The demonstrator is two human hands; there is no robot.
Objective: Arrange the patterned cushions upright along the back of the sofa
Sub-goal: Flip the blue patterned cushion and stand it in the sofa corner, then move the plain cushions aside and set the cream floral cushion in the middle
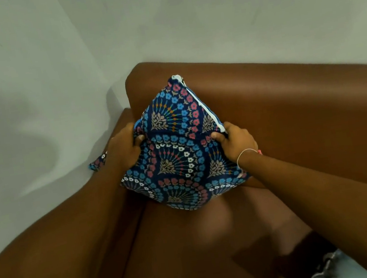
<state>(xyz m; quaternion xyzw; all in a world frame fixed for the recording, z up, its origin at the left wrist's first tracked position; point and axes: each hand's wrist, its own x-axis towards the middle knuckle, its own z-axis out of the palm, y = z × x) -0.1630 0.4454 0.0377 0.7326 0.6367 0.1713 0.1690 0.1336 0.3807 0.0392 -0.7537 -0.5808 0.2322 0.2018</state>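
Head view: I look down into the left-hand corner of the seat, both my arms reaching forward.
Wall [207, 13]: pale, plain, behind and to the left of the furniture; no task role.
Sofa [291, 105]: brown, smooth-covered; the backrest runs across the upper right, the armrest comes down the left, and the seat lies below. The corner where they meet gives support on two sides, which I judge is why I work here first.
Patterned cushion [180, 153]: dark blue with floral fans, held on a diagonal, one corner up against the backrest, the lowest corner at the seat. A white zip edge runs down its upper right side. It is tilted, not yet square or upright.
Second patterned piece [98, 162]: a corner of like fabric shows past my left wrist, over the armrest; whether it is another cushion I cannot tell.
Left hand [125, 149]: closed on the cushion's left corner, thumb on the front face, fingers wrapped behind; forearm runs up from lower left.
Right hand [237, 142]: pinching the right corner at the lower end of the zip, thumb forward; wrist bent inward, forearm entering from the right.
Reason for grip: opposite corners held let me turn and seat the cushion.
Wrist band [247, 152]: thin, pale, on my right wrist.
Status: placement in progress, in my judgement.
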